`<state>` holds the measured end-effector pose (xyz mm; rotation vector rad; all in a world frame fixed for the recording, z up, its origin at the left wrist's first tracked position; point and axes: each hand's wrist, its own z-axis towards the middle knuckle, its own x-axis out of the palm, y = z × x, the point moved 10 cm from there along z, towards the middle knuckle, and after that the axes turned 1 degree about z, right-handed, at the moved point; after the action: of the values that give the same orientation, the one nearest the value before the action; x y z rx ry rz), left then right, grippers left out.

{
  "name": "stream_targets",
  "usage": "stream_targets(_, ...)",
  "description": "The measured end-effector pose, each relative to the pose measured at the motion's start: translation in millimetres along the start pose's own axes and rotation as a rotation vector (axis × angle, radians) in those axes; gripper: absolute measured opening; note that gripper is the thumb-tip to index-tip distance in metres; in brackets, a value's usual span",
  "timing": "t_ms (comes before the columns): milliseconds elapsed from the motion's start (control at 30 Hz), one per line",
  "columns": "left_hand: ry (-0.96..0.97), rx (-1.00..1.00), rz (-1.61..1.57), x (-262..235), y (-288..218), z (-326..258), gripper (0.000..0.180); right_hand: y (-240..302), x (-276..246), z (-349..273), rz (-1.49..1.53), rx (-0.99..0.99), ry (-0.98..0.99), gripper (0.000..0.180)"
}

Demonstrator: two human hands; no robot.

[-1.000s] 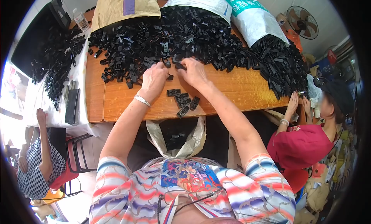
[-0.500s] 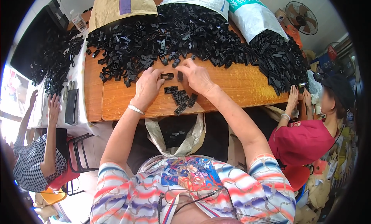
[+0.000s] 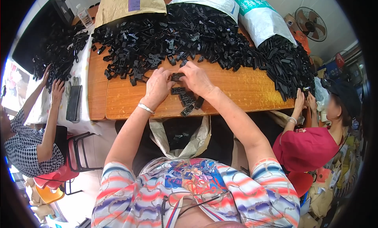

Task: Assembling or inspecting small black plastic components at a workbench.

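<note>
Over the wooden table, my left hand (image 3: 158,86) and my right hand (image 3: 195,79) meet at a small black plastic part (image 3: 177,77). Both are closed, pinching it from either side between thumb and fingers. My fingertips hide some of it, so I cannot tell whether it is one piece or two pressed together. Just below, several black rectangular plastic blocks (image 3: 186,98) lie in a loose row toward the table's front edge. Beyond my fingers spreads a large heap of loose black plastic parts (image 3: 157,43).
A tan sack (image 3: 118,7) and two white sacks (image 3: 262,19) lie behind the heaps. Slimmer black pieces (image 3: 279,66) are piled at right. Co-workers sit on both sides, hands at their own piles. An open sack (image 3: 201,139) hangs at my lap.
My hands have come together, bringing the black frame-like part and the piece at my right fingers into contact. The left co-worker's hands have moved up into the pile.
</note>
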<state>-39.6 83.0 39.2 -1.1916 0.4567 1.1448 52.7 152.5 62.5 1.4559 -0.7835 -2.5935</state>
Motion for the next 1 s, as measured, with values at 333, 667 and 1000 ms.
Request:
stream_targets(333,0.121,-0.227,-0.228,-2.6,13.9,7.4,0.027,-3.1,13.2,1.2,-0.007,0.016,0.12,0.013)
stream_targets(667,0.291,-0.146,-0.086,15.6,12.3,8.2,0.025,-21.5,9.4,-3.6,0.077,0.078,0.198,0.02)
stream_targets(1000,0.051,0.224,0.335,3.9,-5.9,63.9,0.014,-45.8,11.1,28.0,-0.265,0.088,0.082,0.02)
